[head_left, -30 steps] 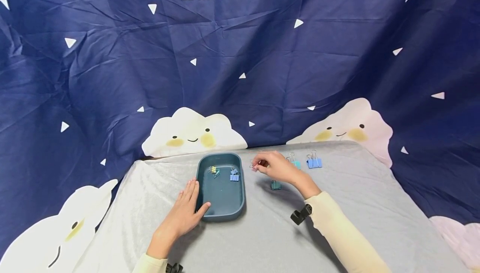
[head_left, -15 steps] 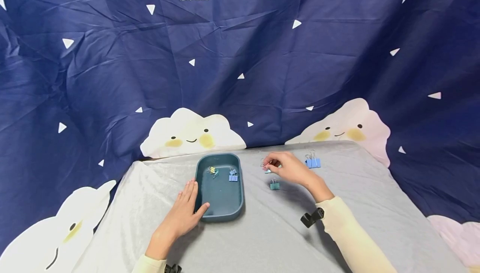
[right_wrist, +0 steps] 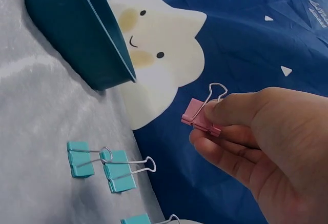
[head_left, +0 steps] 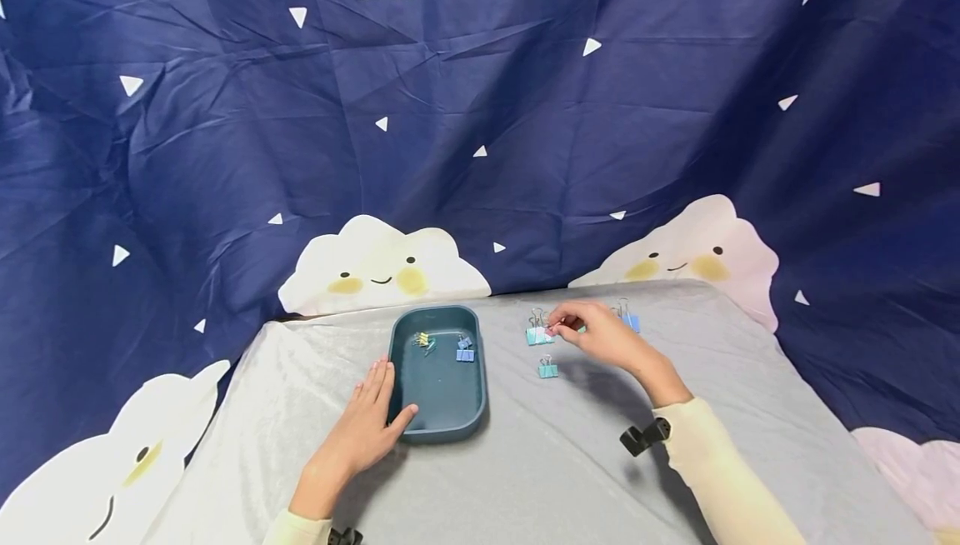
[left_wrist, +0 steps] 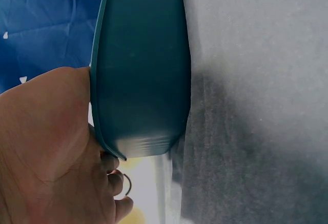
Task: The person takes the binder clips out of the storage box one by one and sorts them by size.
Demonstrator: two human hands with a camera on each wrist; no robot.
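My right hand (head_left: pixel 606 337) pinches a small pink binder clip (right_wrist: pixel 192 112) between thumb and fingers, raised above the table in the right wrist view. Just left of it on the cloth is a teal binder clip (head_left: pixel 537 337), and a smaller teal clip (head_left: pixel 548 371) stands nearer me. My left hand (head_left: pixel 358 418) rests on the left rim of a dark teal tray (head_left: pixel 442 435), fingers straight and thumb over the near part. Inside the tray lie blue binder clips (head_left: pixel 465 355) and small yellow clips (head_left: pixel 422 339).
Behind my right hand, a blue binder clip (head_left: pixel 633 322) is partly hidden. The right wrist view shows another teal clip (right_wrist: pixel 136 219) at its bottom edge. A grey cloth (head_left: pixel 525 478) covers the table, and a navy curtain (head_left: pixel 450 70) hangs behind it.
My right hand has moved rightward, away from the tray, with the pink binder clip. The teal clips it partly covered now show on its left. My left hand stays at the tray.
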